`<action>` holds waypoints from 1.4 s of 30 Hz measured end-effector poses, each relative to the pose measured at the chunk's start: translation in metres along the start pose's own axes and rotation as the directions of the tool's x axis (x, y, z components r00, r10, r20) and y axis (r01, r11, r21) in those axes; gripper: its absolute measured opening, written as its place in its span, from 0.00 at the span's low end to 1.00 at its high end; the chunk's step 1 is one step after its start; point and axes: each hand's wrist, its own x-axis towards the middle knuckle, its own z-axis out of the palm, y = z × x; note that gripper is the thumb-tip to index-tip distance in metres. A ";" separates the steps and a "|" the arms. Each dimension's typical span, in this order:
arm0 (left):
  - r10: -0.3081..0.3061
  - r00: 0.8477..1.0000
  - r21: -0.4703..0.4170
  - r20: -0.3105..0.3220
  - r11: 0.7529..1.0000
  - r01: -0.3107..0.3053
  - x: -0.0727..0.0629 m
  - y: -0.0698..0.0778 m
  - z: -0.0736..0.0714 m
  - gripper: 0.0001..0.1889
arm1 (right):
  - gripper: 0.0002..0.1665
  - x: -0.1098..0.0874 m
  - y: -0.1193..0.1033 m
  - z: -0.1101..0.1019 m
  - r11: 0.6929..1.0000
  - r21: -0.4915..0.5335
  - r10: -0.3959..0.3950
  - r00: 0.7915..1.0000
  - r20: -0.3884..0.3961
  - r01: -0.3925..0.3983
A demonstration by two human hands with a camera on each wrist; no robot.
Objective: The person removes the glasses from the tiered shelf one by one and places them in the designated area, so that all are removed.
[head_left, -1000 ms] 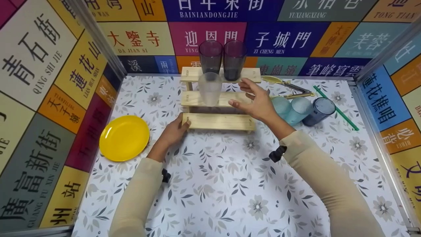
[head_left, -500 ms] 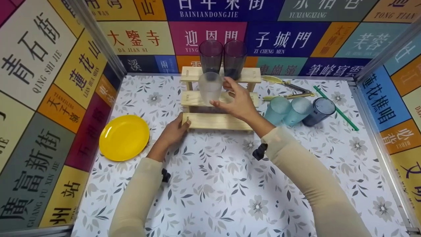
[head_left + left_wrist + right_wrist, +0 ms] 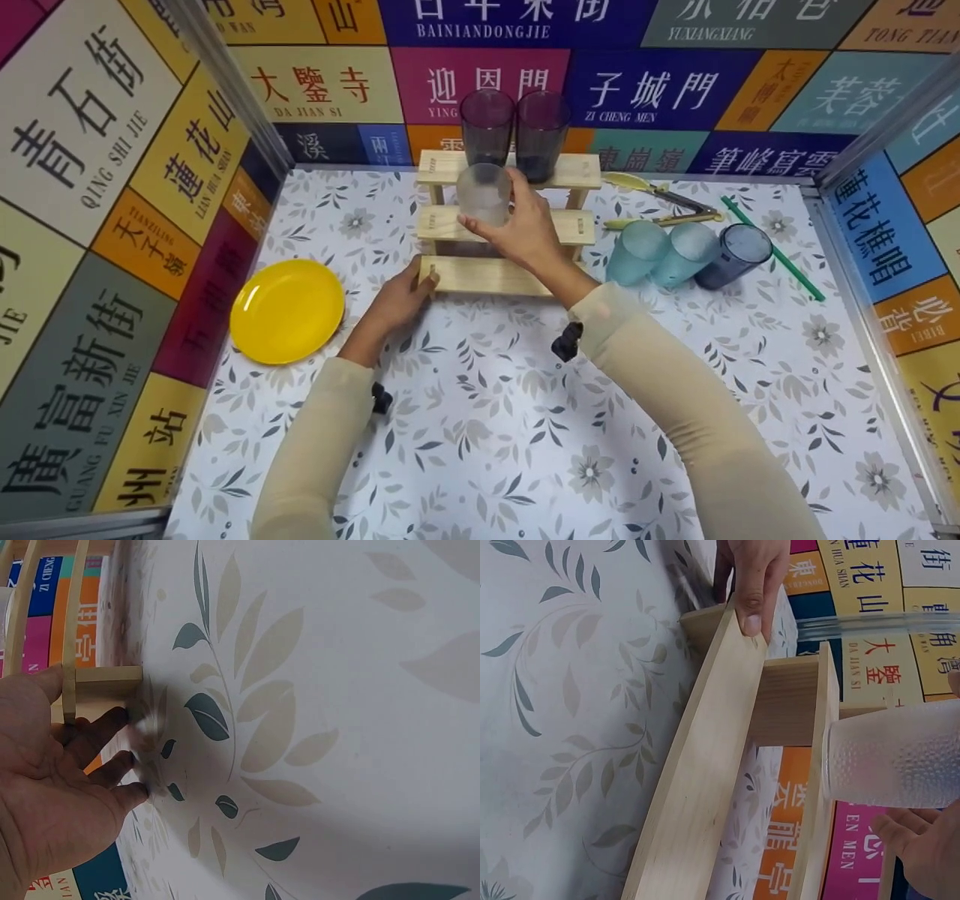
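Note:
A three-tier wooden rack (image 3: 499, 276) stands near the back of the table. My left hand (image 3: 403, 291) grips the left end of its lowest step, thumb on top; the left wrist view shows the fingers below the board. On the middle step, a clear frosted tumbler (image 3: 482, 191) stands upright. Around its right side my right hand (image 3: 523, 232) holds it, thumb across the front and fingers at the right and behind, partly hidden. In the right wrist view the textured tumbler (image 3: 892, 757) lies between thumb and fingers. Two purple tumblers (image 3: 487, 131) stand on the top step.
Right of the rack stand two teal tumblers (image 3: 637, 251) and a dark blue tumbler (image 3: 733, 255). Yellow-tipped tongs (image 3: 679, 201) and a green straw (image 3: 776, 251) lie behind and beside them. A yellow plate (image 3: 287, 311) lies at the left. Printed panels enclose the table.
My right hand has moved left from beside the rack's right part to the frosted tumbler and closed round it. The left hand has stayed on the rack. The view has shifted slightly.

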 end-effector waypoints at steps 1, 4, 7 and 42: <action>0.003 1.000 0.001 -0.002 1.000 -0.003 0.000 0.000 0.000 0.44 | 0.64 0.001 -0.001 0.001 1.000 -0.009 0.005 1.000 -0.010 -0.005; 0.013 1.000 0.000 -0.007 1.000 -0.013 0.000 0.000 0.000 0.43 | 0.64 0.003 -0.003 0.004 0.999 -0.043 0.015 0.999 -0.040 -0.017; 0.024 1.000 -0.004 -0.005 1.000 -0.024 0.001 -0.001 0.001 0.43 | 0.64 0.006 -0.004 0.006 0.997 -0.072 0.017 0.998 -0.065 -0.022; 0.036 0.999 -0.004 -0.019 0.999 -0.036 0.001 -0.002 0.002 0.43 | 0.56 0.004 -0.001 0.001 0.991 -0.090 -0.107 0.987 -0.123 0.096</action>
